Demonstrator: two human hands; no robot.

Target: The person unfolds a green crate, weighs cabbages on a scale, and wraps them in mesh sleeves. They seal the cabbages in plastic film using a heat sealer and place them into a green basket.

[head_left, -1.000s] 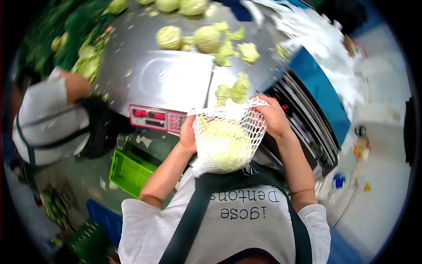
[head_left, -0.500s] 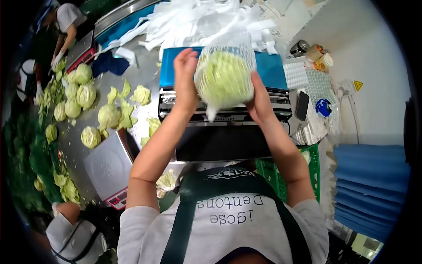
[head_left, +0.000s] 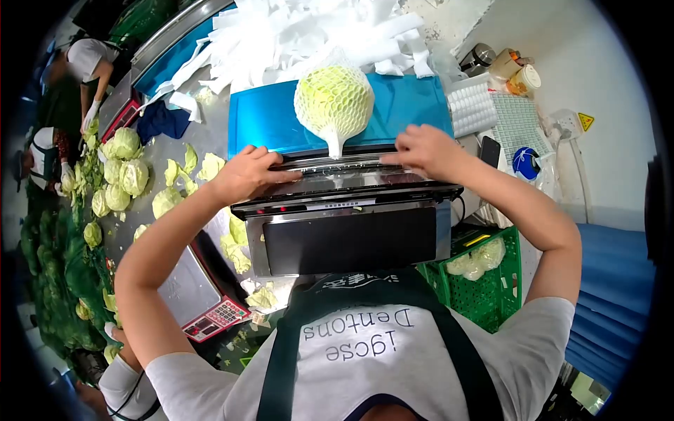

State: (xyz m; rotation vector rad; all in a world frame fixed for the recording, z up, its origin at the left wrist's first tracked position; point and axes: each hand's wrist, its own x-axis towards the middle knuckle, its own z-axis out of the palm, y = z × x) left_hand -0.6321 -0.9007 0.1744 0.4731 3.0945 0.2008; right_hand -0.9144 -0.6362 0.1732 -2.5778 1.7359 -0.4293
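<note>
A pale green cabbage (head_left: 334, 100) in a white foam net lies on the blue top (head_left: 263, 121) of a wrapping machine, the net's gathered end toward me. My left hand (head_left: 247, 175) is at the left of the machine's metal front bar (head_left: 340, 181), fingers stretched along it. At the right end of the same bar is my right hand (head_left: 428, 153), its fingers partly bent and apart, holding nothing. Clear film seems to lie between them, though it is hard to make out.
White foam nets (head_left: 302, 35) are heaped behind the machine. Loose cabbages (head_left: 133, 177) and a scale (head_left: 188, 291) stand at the left, near other people. At the right are a phone (head_left: 489, 151) and a green crate (head_left: 481, 298) holding wrapped produce.
The netted cabbage has gone from between my hands onto the blue top. Both hands have let go and moved apart, down to the machine's front bar. Earlier still, I faced the scale.
</note>
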